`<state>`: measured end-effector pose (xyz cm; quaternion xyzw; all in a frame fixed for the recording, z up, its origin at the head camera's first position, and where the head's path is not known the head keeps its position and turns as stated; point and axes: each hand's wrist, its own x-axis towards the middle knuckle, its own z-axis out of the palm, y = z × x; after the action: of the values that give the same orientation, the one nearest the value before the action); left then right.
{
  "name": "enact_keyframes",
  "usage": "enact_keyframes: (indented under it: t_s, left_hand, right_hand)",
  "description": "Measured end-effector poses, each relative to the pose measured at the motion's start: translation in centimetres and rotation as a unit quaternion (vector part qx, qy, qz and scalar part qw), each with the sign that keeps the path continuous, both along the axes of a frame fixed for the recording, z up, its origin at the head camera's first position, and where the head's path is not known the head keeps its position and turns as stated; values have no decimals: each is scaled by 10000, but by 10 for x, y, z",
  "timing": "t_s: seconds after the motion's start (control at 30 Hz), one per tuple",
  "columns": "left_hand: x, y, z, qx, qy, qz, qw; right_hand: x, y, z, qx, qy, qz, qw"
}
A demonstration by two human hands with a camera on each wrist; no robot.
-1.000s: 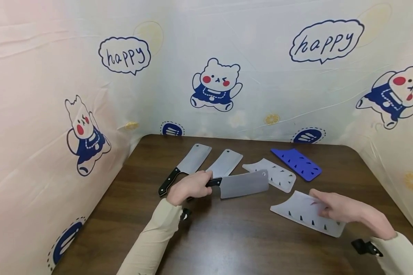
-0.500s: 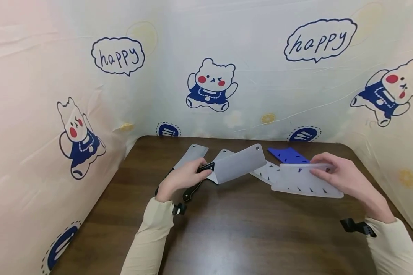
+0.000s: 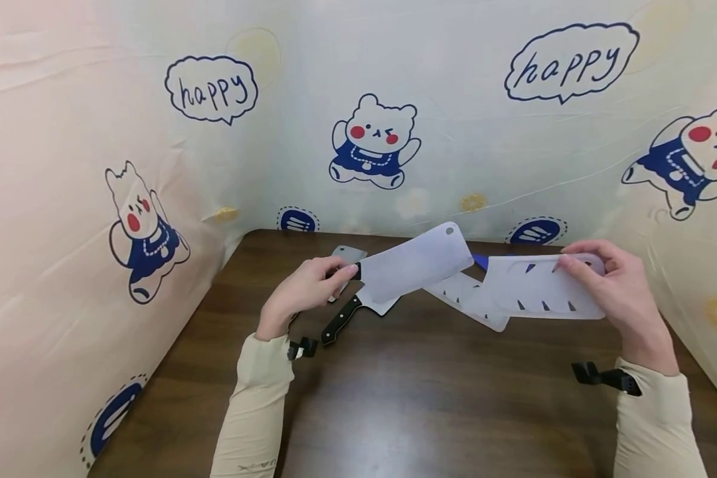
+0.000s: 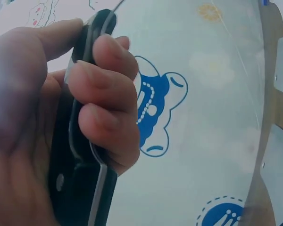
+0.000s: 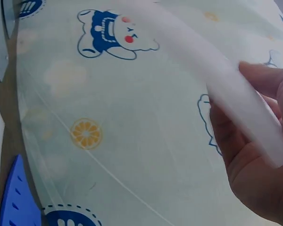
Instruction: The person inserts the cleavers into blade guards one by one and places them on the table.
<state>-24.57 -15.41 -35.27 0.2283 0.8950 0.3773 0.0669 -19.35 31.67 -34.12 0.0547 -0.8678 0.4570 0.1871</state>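
Note:
My left hand grips the black handle of a cleaver, raised over the table with its blade pointing right. In the left wrist view the fingers curl round that handle. My right hand pinches a translucent white blade cover by its right end, thumb in front. The cover has small triangular slots and a curved left end that faces the cleaver's tip, a short way apart. From the right wrist view the cover appears edge-on between thumb and fingers.
On the table lie another cleaver and, behind the left hand, a further cleaver, both partly hidden. A second white cover lies under the raised one. A blue cover lies at the back. Patterned cloth hangs around the table.
Both hands have risen, lifting the cleaver and the white blade cover from low over the table. The cover has turned from lying slanted to standing nearly level, facing the blade.

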Motion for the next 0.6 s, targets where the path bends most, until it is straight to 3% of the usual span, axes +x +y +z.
enact_keyframes:
  t_s: [0.2, 0.33, 0.6]
  left_hand:
    - [5, -11, 1, 136, 184, 103, 9997]
    - [5, -8, 3, 193, 137, 74, 9997]
    - [8, -5, 4, 352, 60, 0, 9994]
  right_hand:
    - [-1, -9, -3, -502, 464, -124, 9976]
    - [-3, -11, -5, -771, 666, -191, 9946]
    - [-1, -14, -3, -938, 488, 95, 9944]
